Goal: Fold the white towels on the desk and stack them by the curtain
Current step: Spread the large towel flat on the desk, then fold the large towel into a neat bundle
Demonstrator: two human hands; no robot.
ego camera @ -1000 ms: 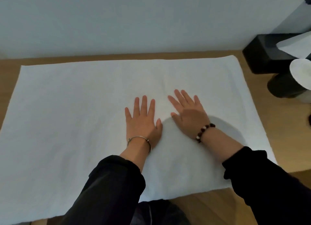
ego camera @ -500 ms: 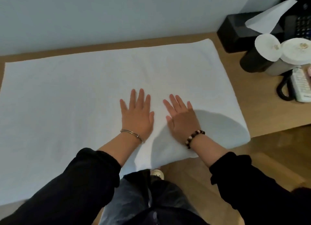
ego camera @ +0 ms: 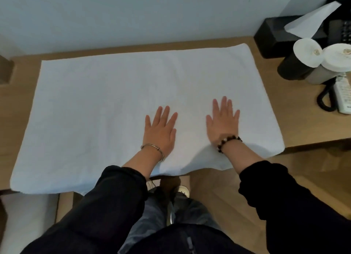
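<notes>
Smoothing the white towel [ego camera: 98,109] flat on the desk [ego camera: 302,124] before folding.
Left hand [ego camera: 159,135] and right hand [ego camera: 222,125] lie palm-down, fingers straight, gripping nothing, lower centre of frame. Towel spans the frame's middle, its near edge overhanging (rippled at lower centre). Advised: sweep palms outward to the corners, then square the edges before the first fold.

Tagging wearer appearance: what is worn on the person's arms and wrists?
Loose black long sleeves cover both arms. The left hand wears a thin silver bangle; the right hand a bracelet of dark beads with a few pale ones.
</notes>
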